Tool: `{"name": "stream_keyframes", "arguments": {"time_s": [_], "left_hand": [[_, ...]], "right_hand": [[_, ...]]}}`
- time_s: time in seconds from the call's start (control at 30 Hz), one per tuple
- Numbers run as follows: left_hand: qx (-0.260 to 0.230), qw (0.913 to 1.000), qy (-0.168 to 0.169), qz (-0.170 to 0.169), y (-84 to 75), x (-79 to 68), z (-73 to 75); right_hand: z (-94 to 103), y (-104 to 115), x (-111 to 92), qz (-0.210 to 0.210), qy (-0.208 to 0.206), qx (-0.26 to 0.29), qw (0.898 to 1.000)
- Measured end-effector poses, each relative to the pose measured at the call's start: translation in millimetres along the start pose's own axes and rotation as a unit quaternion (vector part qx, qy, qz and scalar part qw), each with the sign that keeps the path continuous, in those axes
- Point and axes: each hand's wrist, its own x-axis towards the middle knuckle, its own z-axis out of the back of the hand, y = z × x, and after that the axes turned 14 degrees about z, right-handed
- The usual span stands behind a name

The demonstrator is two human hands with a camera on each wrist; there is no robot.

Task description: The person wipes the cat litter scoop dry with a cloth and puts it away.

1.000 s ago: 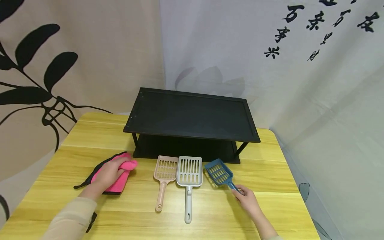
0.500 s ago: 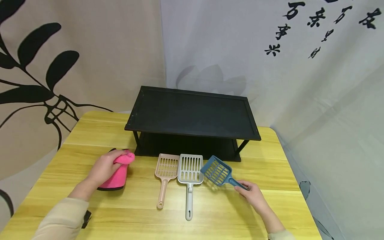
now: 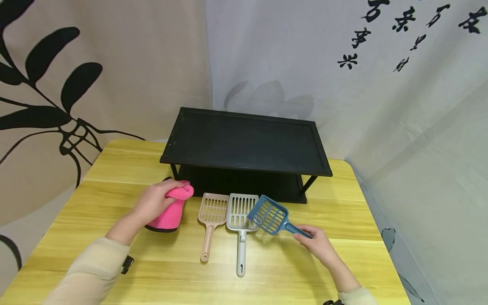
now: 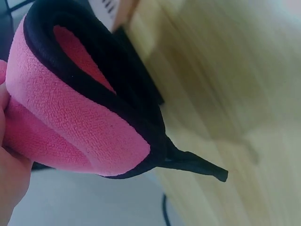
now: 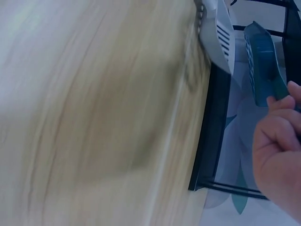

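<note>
My left hand (image 3: 154, 203) grips a pink cloth (image 3: 169, 217) with black edging, bunched up and held above the table left of the scoops. In the left wrist view the cloth (image 4: 70, 122) hangs folded, with a black loop trailing from one corner. My right hand (image 3: 318, 245) holds a blue slotted litter scoop (image 3: 271, 215) by its handle. The scoop's head is raised and tilted, overlapping the right edge of a grey-white litter scoop (image 3: 241, 237) in the head view. Beside that one lies a beige-pink litter scoop (image 3: 208, 237), handle toward me.
A black two-tier rack (image 3: 248, 142) stands at the back of the wooden table (image 3: 183, 275), just behind the scoops' heads. Printed cloth (image 3: 267, 51) hangs behind the table.
My left hand has lifted the pink cloth off the table and carried it right, toward the scoops. The blue scoop has risen and shifted left over the grey-white one.
</note>
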Motion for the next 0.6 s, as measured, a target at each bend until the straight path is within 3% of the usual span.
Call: {"name": "stream_keyframes", "arguments": {"time_s": [0.47,0.6], "left_hand": [[-0.018,0.9986,0.042,-0.028,-59.4,16.6,-13.7],[-0.015,0.9973,0.052,-0.050,-73.4,18.5,-21.1]], "right_hand": [[-24.6,22,12,0.038,0.053,-0.050,0.997],[-34.7,27,18,0.049,0.058,-0.066,0.995]]}}
